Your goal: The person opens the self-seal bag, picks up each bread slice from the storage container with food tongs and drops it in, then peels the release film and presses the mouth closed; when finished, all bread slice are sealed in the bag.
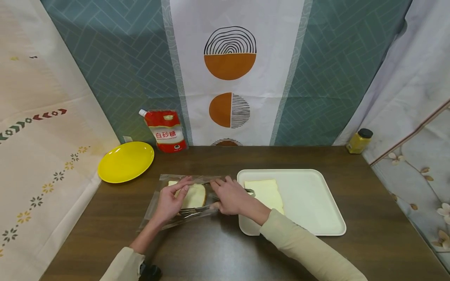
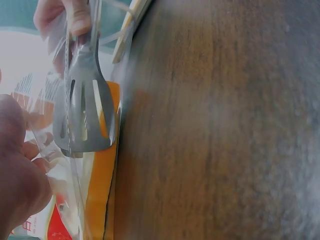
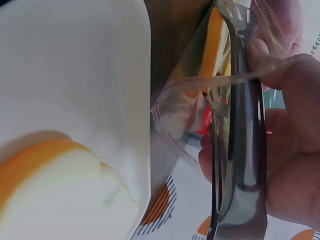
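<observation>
My right hand (image 1: pixel 232 195) holds metal food tongs (image 3: pixel 245 135). Their slotted tips (image 2: pixel 85 110) reach inside a clear zip bag (image 1: pixel 154 205), on either side of a bread slice (image 1: pixel 194 196) with a brown crust. The left hand (image 1: pixel 170 201) is at the bag, over the slice's left part, its fingers pinching the film (image 2: pixel 47 145). Part of the slice is hidden under that hand. Just right of the right hand is a white tray (image 1: pixel 309 203) with more bread (image 1: pixel 263 191) at its left side, partly covered by the right forearm.
A yellow plate (image 1: pixel 126 162) lies at the back left. Beside it, a red and white sugar pouch (image 1: pixel 166 130) leans on the back wall. At the back right corner is a small yellow jar (image 1: pixel 359 141) with a black lid. Patterned cloths surround the brown table (image 1: pixel 218 249).
</observation>
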The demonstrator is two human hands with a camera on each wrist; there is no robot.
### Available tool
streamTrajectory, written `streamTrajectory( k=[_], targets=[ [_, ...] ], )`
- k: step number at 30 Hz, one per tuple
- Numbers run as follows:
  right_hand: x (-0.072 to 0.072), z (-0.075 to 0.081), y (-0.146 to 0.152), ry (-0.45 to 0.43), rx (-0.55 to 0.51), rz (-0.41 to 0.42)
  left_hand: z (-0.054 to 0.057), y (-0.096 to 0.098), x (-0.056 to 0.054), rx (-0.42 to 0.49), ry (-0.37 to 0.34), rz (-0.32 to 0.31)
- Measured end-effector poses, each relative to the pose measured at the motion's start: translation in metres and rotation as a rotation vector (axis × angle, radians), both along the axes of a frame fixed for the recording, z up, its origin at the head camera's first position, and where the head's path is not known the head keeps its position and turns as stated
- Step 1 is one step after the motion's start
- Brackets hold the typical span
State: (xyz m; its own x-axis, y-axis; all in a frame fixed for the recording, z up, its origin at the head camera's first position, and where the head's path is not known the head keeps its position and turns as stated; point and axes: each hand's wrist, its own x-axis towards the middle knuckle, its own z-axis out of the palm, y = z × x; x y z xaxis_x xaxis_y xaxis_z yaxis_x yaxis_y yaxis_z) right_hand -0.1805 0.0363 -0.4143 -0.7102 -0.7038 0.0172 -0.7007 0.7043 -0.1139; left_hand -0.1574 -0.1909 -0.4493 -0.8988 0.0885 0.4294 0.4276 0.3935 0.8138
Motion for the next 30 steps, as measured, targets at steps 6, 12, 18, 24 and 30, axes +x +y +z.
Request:
streamTrajectory(
  k=[6, 12, 18, 24, 30],
  targets=[
    [0.0, 0.001, 0.002, -0.01, 0.002, -0.002, 0.02, 0.009, 0.012, 0.016, 0.006, 0.006],
    [0.0, 0.002, 0.001, -0.028, -0.008, -0.028, 0.024, 0.011, 0.015, 0.02, 0.026, 0.002],
    [-0.001, -0.001, -0.002, -0.029, -0.011, -0.025, 0.022, 0.012, 0.016, 0.005, 0.049, 0.019],
    [0.001, 0.0, -0.004, -0.036, -0.012, -0.043, 0.015, 0.008, 0.013, -0.003, 0.028, 0.056],
    [0.001, 0.004, 0.0, -0.023, -0.032, -0.064, -0.009, -0.001, 0.0, 0.025, 0.015, 0.064]
  ],
)
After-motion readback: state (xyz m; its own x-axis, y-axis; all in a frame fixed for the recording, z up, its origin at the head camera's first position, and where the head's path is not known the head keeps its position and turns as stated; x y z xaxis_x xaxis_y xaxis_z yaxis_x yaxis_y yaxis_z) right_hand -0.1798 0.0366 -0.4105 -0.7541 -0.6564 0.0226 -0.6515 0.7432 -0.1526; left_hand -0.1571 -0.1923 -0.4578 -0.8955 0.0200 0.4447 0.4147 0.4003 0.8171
